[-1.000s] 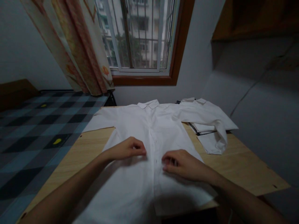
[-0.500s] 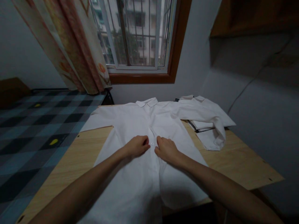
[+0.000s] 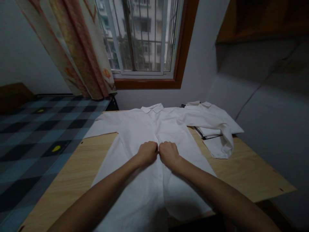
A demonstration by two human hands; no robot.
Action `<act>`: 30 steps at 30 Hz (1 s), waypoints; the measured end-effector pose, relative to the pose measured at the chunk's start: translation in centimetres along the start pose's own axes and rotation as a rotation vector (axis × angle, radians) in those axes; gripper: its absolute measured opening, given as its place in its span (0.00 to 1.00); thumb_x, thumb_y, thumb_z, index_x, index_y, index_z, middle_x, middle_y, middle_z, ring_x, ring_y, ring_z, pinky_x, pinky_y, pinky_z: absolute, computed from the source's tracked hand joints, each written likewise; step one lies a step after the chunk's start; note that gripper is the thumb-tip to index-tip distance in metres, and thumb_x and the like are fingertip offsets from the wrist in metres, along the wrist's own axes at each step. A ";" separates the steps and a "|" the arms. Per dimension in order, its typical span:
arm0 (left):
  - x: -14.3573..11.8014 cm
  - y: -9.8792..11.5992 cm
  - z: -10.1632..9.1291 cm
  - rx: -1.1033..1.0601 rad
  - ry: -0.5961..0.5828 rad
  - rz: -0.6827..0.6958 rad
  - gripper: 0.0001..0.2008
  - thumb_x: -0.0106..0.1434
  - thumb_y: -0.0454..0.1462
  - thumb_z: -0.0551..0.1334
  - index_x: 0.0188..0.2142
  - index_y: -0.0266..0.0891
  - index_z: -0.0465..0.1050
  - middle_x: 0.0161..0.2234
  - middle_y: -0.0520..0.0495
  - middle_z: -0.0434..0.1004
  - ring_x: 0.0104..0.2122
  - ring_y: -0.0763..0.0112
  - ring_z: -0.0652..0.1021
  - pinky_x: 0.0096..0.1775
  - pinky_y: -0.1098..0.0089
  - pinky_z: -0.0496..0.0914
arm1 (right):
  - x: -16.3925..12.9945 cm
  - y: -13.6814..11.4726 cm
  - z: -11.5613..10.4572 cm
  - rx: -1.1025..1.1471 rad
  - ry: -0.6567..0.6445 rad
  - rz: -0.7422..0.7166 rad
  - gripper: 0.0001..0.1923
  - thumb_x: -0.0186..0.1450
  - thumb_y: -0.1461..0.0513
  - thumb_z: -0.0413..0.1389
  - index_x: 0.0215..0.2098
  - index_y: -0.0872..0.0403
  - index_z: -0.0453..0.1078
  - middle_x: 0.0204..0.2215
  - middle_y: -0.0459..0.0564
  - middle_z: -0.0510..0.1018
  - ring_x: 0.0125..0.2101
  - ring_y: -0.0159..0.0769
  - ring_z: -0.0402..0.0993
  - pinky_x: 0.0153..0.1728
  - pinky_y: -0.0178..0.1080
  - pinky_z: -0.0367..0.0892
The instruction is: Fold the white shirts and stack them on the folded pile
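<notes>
A white long-sleeved shirt (image 3: 137, 125) lies front up, its collar toward the window and its sleeves spread to both sides. At the middle of its button placket, my left hand (image 3: 148, 152) and my right hand (image 3: 169, 153) meet, knuckles almost touching. Both are closed, pinching the shirt's front edges. The fingertips and the button between them are hidden behind the hands. Below the hands the placket runs down toward the hem, where the right front panel sits slightly apart from the left.
The wooden tabletop (image 3: 246, 167) bears the shirt. A stack of folded white clothes (image 3: 217, 112) stands at the back right, partly under the shirt's right-hand sleeve. To the left is a bed with a checked cover (image 3: 55, 129). A curtain (image 3: 82, 48) hangs beside the barred window (image 3: 142, 38).
My two hands have come together over the placket, closing the gap where a button showed. The fingers are now curled tighter. The shirt lies much as before.
</notes>
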State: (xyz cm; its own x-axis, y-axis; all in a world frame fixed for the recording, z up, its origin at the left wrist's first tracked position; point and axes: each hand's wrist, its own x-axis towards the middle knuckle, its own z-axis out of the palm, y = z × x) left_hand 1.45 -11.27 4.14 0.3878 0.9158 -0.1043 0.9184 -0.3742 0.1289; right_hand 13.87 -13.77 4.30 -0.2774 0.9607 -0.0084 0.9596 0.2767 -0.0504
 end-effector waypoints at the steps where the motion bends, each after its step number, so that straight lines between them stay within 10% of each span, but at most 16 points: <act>1: 0.0 0.1 0.0 0.006 -0.018 0.002 0.11 0.62 0.37 0.56 0.35 0.37 0.78 0.37 0.33 0.80 0.39 0.48 0.80 0.37 0.60 0.70 | 0.1 0.3 0.1 0.012 0.012 0.016 0.10 0.66 0.71 0.52 0.39 0.61 0.75 0.36 0.64 0.78 0.38 0.49 0.76 0.35 0.41 0.67; 12: 0.3 -0.3 0.7 -0.202 0.024 -0.061 0.12 0.63 0.39 0.56 0.33 0.37 0.77 0.34 0.40 0.80 0.35 0.61 0.78 0.36 0.68 0.67 | 0.8 2.5 3.5 0.874 0.211 0.297 0.05 0.57 0.71 0.60 0.30 0.57 0.77 0.25 0.46 0.79 0.27 0.33 0.74 0.28 0.30 0.61; 30: 1.4 -1.4 2.6 -0.905 -0.091 -0.219 0.10 0.56 0.34 0.58 0.20 0.37 0.67 0.11 0.57 0.61 0.13 0.79 0.62 0.18 0.75 0.54 | -0.4 2.0 4.9 1.080 0.326 0.217 0.08 0.55 0.68 0.56 0.29 0.58 0.78 0.20 0.46 0.77 0.23 0.35 0.73 0.23 0.30 0.62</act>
State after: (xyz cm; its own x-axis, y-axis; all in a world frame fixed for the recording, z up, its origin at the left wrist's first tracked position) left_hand 0.88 -9.82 1.29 0.2535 0.9231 -0.2892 0.5753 0.0965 0.8122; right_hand 15.67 -13.73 -0.71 0.0649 0.9895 0.1292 0.4017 0.0926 -0.9111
